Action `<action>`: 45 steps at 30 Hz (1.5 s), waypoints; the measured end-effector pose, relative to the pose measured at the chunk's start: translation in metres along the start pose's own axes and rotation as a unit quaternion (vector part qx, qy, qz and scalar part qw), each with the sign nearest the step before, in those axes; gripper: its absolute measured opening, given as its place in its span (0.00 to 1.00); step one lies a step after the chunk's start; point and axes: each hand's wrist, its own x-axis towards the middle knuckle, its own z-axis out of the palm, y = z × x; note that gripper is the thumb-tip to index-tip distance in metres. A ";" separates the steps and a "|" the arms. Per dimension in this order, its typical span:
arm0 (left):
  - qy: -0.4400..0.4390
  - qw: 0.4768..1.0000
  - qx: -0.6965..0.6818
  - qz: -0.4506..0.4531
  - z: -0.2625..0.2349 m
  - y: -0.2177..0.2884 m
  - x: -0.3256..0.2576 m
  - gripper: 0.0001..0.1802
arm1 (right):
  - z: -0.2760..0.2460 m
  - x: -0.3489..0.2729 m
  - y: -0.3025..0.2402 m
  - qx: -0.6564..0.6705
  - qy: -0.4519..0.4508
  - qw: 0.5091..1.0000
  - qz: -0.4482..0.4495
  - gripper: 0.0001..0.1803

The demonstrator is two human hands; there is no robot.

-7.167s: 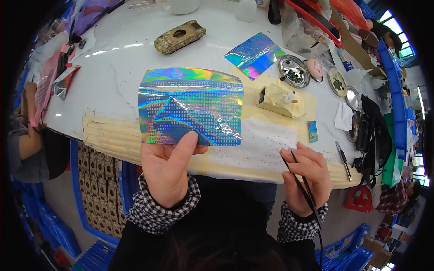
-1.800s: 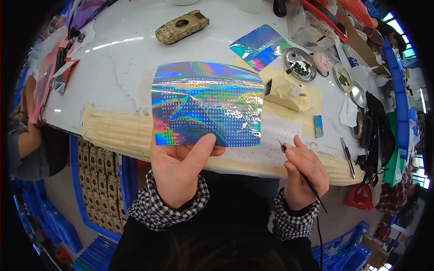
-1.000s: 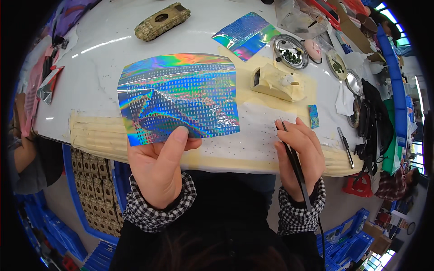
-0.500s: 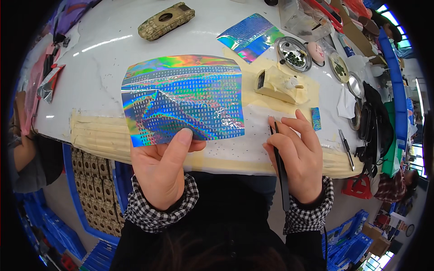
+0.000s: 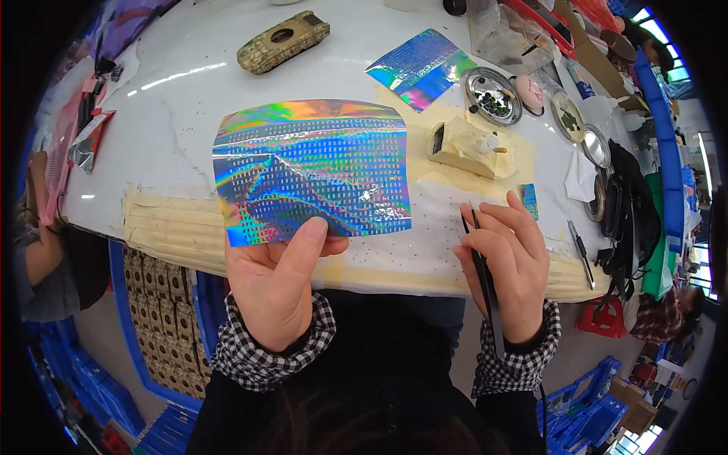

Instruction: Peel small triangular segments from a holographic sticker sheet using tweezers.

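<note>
The holographic sheet is held raised over the bench, clamped in the left hand's grip. Rows of small squares cover most of it, so much is judged left unused; whether any are already lifted off cannot be told. In the right hand's grip, black tweezers are clamped, tips apart. Specks dot the white paper.

The glossy white surface, cream tape along its near edge, bears a camouflage vehicle hull, an iridescent sheet, a metal dish, a pen-like tool and speckled white paper.
</note>
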 end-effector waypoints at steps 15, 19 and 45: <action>-0.047 0.998 0.008 -0.037 0.010 0.004 0.000 0.20 | 0.011 0.022 -0.052 0.204 0.080 0.973 -0.073 0.14; -0.047 0.998 0.003 -0.045 0.010 0.002 0.001 0.20 | 0.020 0.025 -0.053 0.186 0.090 0.977 -0.057 0.13; -0.050 0.998 0.008 -0.034 0.010 -0.002 0.001 0.21 | 0.031 0.031 -0.050 0.192 0.105 0.975 -0.046 0.12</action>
